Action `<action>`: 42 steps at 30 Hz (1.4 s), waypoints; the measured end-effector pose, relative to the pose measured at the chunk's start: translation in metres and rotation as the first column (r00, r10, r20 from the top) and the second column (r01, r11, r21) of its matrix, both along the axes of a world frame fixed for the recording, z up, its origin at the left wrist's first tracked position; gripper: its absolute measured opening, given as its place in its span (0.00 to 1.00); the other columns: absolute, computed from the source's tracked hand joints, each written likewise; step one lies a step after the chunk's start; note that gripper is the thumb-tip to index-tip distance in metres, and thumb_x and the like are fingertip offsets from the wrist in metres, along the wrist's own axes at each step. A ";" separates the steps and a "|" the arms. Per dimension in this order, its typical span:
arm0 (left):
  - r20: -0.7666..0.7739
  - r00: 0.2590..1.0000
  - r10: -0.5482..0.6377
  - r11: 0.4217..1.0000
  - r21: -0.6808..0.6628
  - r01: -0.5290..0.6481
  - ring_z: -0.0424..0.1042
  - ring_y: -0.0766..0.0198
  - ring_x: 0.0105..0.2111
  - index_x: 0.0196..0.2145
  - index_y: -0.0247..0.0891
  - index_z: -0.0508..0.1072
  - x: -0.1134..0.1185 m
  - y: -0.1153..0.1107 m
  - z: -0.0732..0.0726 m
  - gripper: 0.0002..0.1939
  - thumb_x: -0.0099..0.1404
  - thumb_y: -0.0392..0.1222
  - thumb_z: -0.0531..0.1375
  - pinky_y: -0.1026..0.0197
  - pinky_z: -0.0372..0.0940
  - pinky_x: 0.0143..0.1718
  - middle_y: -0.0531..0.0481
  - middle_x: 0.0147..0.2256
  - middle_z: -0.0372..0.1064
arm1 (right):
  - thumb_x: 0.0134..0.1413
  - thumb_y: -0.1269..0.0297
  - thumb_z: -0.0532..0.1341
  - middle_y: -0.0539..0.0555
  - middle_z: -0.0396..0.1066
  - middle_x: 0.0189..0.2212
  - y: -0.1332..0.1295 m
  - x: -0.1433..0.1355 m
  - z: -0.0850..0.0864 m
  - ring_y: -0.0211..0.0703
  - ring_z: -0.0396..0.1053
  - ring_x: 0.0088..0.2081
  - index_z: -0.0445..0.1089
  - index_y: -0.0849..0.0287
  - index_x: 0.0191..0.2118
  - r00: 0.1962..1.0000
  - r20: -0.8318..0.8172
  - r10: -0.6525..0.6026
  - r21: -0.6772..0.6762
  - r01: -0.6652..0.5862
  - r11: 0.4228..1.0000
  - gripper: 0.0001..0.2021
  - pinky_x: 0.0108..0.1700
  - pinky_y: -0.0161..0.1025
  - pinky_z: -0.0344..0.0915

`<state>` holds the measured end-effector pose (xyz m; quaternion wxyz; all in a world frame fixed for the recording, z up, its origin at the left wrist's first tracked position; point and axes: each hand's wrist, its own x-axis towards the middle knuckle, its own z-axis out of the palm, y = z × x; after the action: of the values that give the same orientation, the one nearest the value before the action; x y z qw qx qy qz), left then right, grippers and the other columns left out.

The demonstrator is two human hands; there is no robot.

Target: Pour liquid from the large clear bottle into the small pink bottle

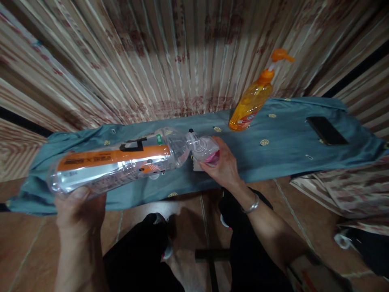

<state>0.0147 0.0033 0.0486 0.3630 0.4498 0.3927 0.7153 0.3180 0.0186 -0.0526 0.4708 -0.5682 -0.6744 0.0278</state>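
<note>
A large clear plastic bottle [114, 162] with an orange and silver label lies nearly level over the cloth, its neck to the right. My left hand [80, 207] grips it near the base, thumb along its near side. In my right hand [223, 164] is a small clear plastic bottle [206, 150] with some pink on it. The two bottles' necks meet or overlap; whether they touch I cannot tell. My right fingers are partly hidden behind the small bottle. Beneath it, a small white piece [198, 165] shows partly.
A blue-green cloth [273, 152] with yellow prints covers a long narrow board. An orange pump bottle [251, 101] stands at the back, right of centre. A dark phone [326, 130] lies at the right. Behind hangs a patterned curtain [170, 61].
</note>
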 end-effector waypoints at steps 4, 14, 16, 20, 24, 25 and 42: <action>-0.007 1.000 -0.016 1.000 0.024 0.017 0.74 0.44 0.55 0.51 0.51 0.76 0.001 0.000 0.001 0.36 0.41 0.43 0.74 0.38 0.66 0.62 0.51 0.49 0.77 | 0.48 0.59 0.71 0.66 0.71 0.59 0.000 0.000 0.000 0.62 0.71 0.60 0.57 0.58 0.64 1.000 0.002 -0.003 -0.013 0.003 1.000 0.39 0.61 0.62 0.70; -0.010 0.999 -0.032 0.999 0.026 0.033 0.74 0.45 0.55 0.54 0.53 0.74 -0.002 0.000 -0.001 0.38 0.43 0.43 0.74 0.39 0.66 0.62 0.52 0.50 0.76 | 0.48 0.58 0.71 0.66 0.71 0.58 0.000 0.000 0.000 0.61 0.72 0.59 0.58 0.59 0.63 1.000 -0.002 -0.009 -0.002 0.009 1.000 0.39 0.60 0.62 0.71; -0.013 0.999 -0.035 0.999 0.027 0.035 0.73 0.45 0.56 0.53 0.52 0.75 -0.001 0.000 -0.002 0.37 0.43 0.43 0.73 0.38 0.65 0.63 0.51 0.50 0.76 | 0.48 0.58 0.71 0.66 0.71 0.58 0.000 0.000 0.000 0.61 0.71 0.59 0.57 0.59 0.64 1.000 -0.008 -0.008 -0.004 0.008 1.000 0.38 0.60 0.61 0.71; -0.005 1.000 -0.029 1.000 0.012 0.029 0.73 0.45 0.56 0.54 0.53 0.74 -0.001 0.001 -0.001 0.37 0.43 0.43 0.73 0.37 0.64 0.63 0.52 0.49 0.76 | 0.50 0.58 0.70 0.66 0.71 0.59 0.000 0.000 0.000 0.60 0.71 0.60 0.57 0.59 0.64 1.000 -0.020 -0.002 -0.003 0.002 1.000 0.38 0.62 0.61 0.69; -0.033 0.999 -0.036 0.999 0.029 0.037 0.74 0.45 0.55 0.56 0.56 0.71 0.000 0.001 0.000 0.40 0.44 0.44 0.73 0.37 0.64 0.64 0.53 0.50 0.76 | 0.50 0.57 0.69 0.65 0.70 0.59 0.000 0.000 0.001 0.60 0.70 0.60 0.57 0.58 0.64 1.000 -0.024 -0.002 -0.031 0.001 1.000 0.37 0.63 0.62 0.68; -0.042 0.998 -0.037 0.999 0.034 0.038 0.74 0.45 0.55 0.57 0.56 0.71 0.000 0.000 0.001 0.40 0.44 0.44 0.73 0.37 0.64 0.64 0.53 0.51 0.76 | 0.50 0.57 0.70 0.65 0.70 0.59 0.000 0.000 0.001 0.60 0.71 0.60 0.57 0.58 0.63 1.000 -0.026 -0.005 -0.042 0.004 0.999 0.37 0.63 0.62 0.68; -0.051 0.996 -0.073 0.994 0.072 0.077 0.75 0.47 0.54 0.57 0.58 0.70 0.004 0.000 0.002 0.39 0.47 0.40 0.71 0.40 0.65 0.63 0.54 0.51 0.75 | 0.49 0.59 0.70 0.66 0.70 0.60 -0.001 0.002 0.004 0.61 0.70 0.61 0.57 0.58 0.63 0.999 -0.031 -0.011 -0.083 0.008 0.997 0.38 0.63 0.62 0.68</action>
<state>0.0185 0.0037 0.0503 0.3632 0.4945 0.3573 0.7042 0.3195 0.0180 -0.0488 0.4576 -0.5899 -0.6624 0.0624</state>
